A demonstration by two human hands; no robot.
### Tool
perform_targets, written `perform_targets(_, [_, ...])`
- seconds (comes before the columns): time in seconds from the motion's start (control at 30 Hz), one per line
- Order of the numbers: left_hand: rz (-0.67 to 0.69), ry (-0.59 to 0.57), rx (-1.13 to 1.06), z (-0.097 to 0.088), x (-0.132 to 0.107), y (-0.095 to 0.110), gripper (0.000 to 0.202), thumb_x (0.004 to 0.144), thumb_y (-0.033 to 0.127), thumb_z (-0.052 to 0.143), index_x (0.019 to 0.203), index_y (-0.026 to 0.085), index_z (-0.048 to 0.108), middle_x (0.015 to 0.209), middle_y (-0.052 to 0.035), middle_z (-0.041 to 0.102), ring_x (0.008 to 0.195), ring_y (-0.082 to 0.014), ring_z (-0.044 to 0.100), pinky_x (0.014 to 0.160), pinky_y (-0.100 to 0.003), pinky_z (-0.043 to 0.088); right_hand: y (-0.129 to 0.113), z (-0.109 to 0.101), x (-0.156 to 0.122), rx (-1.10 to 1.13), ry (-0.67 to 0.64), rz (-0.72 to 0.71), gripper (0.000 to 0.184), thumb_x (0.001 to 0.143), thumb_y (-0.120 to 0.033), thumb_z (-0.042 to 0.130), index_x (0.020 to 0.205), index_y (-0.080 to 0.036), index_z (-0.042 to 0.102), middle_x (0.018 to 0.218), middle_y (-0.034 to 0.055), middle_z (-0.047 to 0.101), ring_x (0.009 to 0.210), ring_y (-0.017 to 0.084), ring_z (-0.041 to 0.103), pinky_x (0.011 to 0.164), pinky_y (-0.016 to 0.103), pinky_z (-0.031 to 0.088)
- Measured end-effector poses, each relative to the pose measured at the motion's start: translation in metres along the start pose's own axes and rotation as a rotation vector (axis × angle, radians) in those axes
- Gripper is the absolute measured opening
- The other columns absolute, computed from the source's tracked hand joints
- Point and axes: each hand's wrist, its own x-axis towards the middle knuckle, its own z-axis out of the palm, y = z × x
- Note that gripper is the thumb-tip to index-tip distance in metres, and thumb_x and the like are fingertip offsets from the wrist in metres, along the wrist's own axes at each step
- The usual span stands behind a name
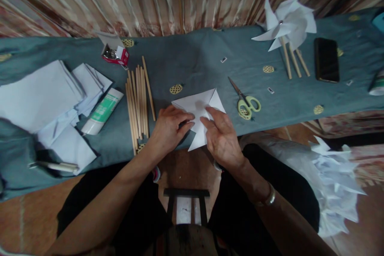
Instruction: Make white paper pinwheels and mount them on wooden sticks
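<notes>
A white paper square [200, 98] with cut, pointed corners lies near the front edge of the cloth-covered table, partly hidden by both hands. My left hand [168, 130] is closed at the paper's left side, with thumb and fingertips gripping it near the middle. From the right, my right hand [223, 138] holds the paper between bent fingers and thumb. Scissors [246, 104] with light green handles lie to the right of it. Several thin wooden sticks [139, 102] lie beside my left hand.
At left are stacked white paper sheets [42, 92], a white-and-green tube [103, 110], a pen [57, 166] and an opened red box [115, 54] of small metal pieces. Paper pinwheels [289, 22] on sticks and a phone [327, 60] lie at right. More pinwheels [334, 184] fill a bag below.
</notes>
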Motion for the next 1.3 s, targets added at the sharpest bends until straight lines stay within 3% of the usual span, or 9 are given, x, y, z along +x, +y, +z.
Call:
perform_targets(0.17, [-0.009,0.001,-0.010,-0.001,-0.001,0.002,0.017,0.089,0.027,0.062,0.100,0.019,0.072,0.095,-0.0067,0.074,0.092,-0.0231,0.063,0.086,-0.041,0.045,-0.010,0.004,0.001,0.017,-0.089,0.048,0.038,0.093,-0.011,0.039,0.126,-0.017,0.057,0.136,0.0136,0.058,0.127,0.028,0.050,0.105,0.050,0.043])
perform_targets(0.37, [-0.048,-0.027,-0.071,-0.002,-0.002,0.000,0.023,0.086,0.028,0.066,0.107,0.020,0.070,0.092,-0.0058,0.074,0.092,-0.0236,0.064,0.086,-0.041,0.046,-0.005,0.004,0.005,0.050,-0.072,0.073,0.035,0.095,-0.015,0.038,0.119,-0.019,0.062,0.136,0.0124,0.058,0.125,0.029,0.050,0.104,0.049,0.043])
perform_targets(0.73, [-0.148,-0.039,-0.099,0.006,0.002,0.010,0.048,0.090,0.027,0.058,0.135,0.016,0.048,0.087,-0.0031,0.075,0.105,-0.0262,0.061,0.101,-0.050,0.034,-0.001,0.002,0.002,0.093,-0.059,0.073,0.037,0.093,-0.017,0.040,0.121,-0.020,0.063,0.137,0.0119,0.057,0.129,0.029,0.049,0.107,0.051,0.041])
perform_targets(1.03, [-0.144,-0.008,-0.096,0.012,0.003,0.010,0.045,0.090,0.027,0.057,0.133,0.020,0.050,0.084,-0.0010,0.073,0.103,-0.0246,0.061,0.100,-0.048,0.033,-0.004,0.005,0.001,-0.011,-0.038,0.037,0.035,0.093,-0.015,0.039,0.119,-0.018,0.062,0.132,0.0130,0.061,0.123,0.028,0.053,0.100,0.047,0.047])
perform_targets(1.3, [-0.118,0.013,-0.004,0.003,-0.001,0.014,0.044,0.086,0.024,0.062,0.129,0.018,0.054,0.088,-0.0043,0.074,0.101,-0.0272,0.059,0.096,-0.049,0.033,-0.005,0.001,-0.001,0.042,-0.061,0.056,0.037,0.092,-0.012,0.040,0.122,-0.015,0.061,0.134,0.0162,0.059,0.127,0.029,0.050,0.103,0.050,0.045])
